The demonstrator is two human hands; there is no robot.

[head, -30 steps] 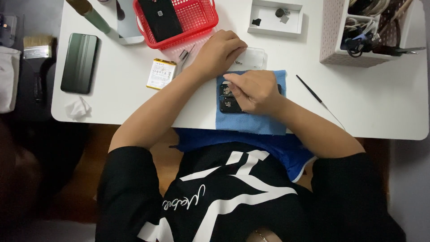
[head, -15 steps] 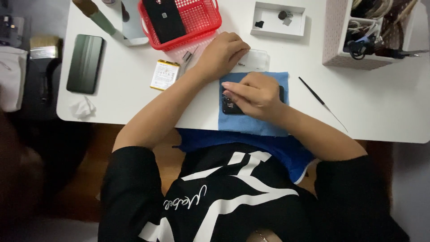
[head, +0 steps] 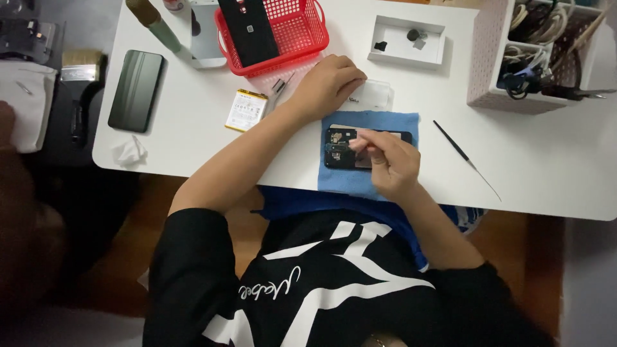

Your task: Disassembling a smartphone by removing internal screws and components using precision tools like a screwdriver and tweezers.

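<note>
Right hand [head: 389, 160] pinches something tiny over the open phone [head: 360, 149] on the blue cloth [head: 366, 180], left hand [head: 328, 83] rests curled and empty-looking by the clear case [head: 373, 96]: go slow, light touch, I'd say.

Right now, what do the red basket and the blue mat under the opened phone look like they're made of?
Red basket: likely moulded plastic, judging by its grid of holes and even glossy colour. Blue mat: seems a soft cloth, matte, draping over the table edge. The opened phone on it shows dark inner parts, under the right hand.
</note>
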